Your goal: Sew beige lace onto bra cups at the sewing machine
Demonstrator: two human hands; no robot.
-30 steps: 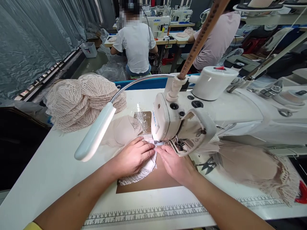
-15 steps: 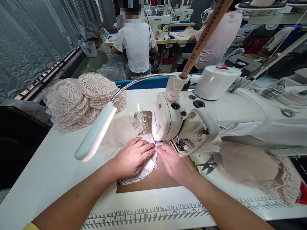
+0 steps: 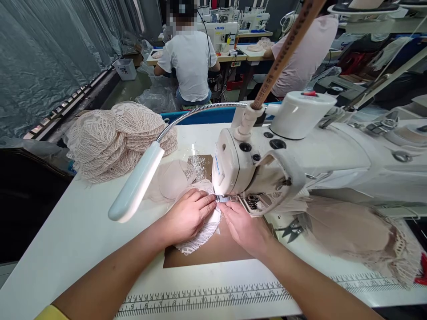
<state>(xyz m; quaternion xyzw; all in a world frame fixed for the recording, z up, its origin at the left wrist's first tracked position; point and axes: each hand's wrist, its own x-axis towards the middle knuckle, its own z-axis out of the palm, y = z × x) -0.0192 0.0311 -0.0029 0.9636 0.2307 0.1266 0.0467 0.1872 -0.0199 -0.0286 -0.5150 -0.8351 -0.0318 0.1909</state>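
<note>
A pale lace bra cup (image 3: 200,238) lies under the needle end of a white sewing machine (image 3: 230,160). My left hand (image 3: 190,216) is closed over the cup, its fingers together and pressing the cloth down close to the presser foot (image 3: 221,198). The left thumb is hidden. Just right of the foot, my right hand (image 3: 245,226) pinches the cup's edge between thumb and forefinger. The needle itself cannot be made out. Behind the left hand lies a thin sheer cup piece (image 3: 175,178).
Stacked lace cups (image 3: 96,142) stand at the back left. A lamp (image 3: 136,184) on a bent metal neck hangs left of the machine. Thread snips (image 3: 292,230) and a heap of sheer cups (image 3: 353,226) lie right. A printed ruler (image 3: 200,302) runs along the front edge. Two people sit beyond.
The cup has turned under the foot: its lower end has swung right, and more of its upper part shows behind my left hand. Both hands stay beside the foot.
</note>
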